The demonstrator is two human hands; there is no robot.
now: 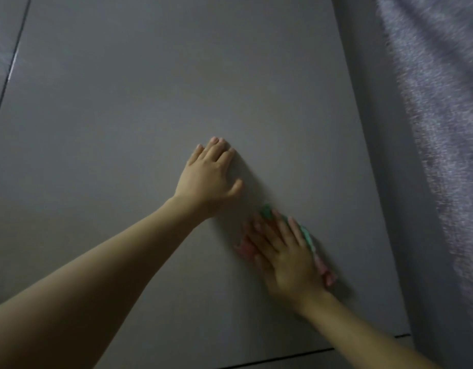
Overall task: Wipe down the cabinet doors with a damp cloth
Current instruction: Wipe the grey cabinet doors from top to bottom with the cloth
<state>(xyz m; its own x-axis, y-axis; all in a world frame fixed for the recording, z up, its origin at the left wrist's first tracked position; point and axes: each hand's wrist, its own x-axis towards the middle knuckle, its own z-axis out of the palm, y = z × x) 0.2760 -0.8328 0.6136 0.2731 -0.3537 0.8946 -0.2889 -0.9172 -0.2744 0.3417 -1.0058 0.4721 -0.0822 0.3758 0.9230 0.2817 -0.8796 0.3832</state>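
Both our hands flat on the grey cabinet door (pixel 150 102), cloth under the right one.

Our left hand (pixel 207 177) rests on the panel above the cloth, fingers straight and close together, holding nothing. Our right hand (pixel 283 251) presses the cloth (pixel 308 239) against the door lower right, fingers extended and slightly spread. Cloth shows green and pink at the edges; frame is dim and blurred, so it is probably folded. Grey curtain (pixel 437 129) hangs at right, beside the door edge.
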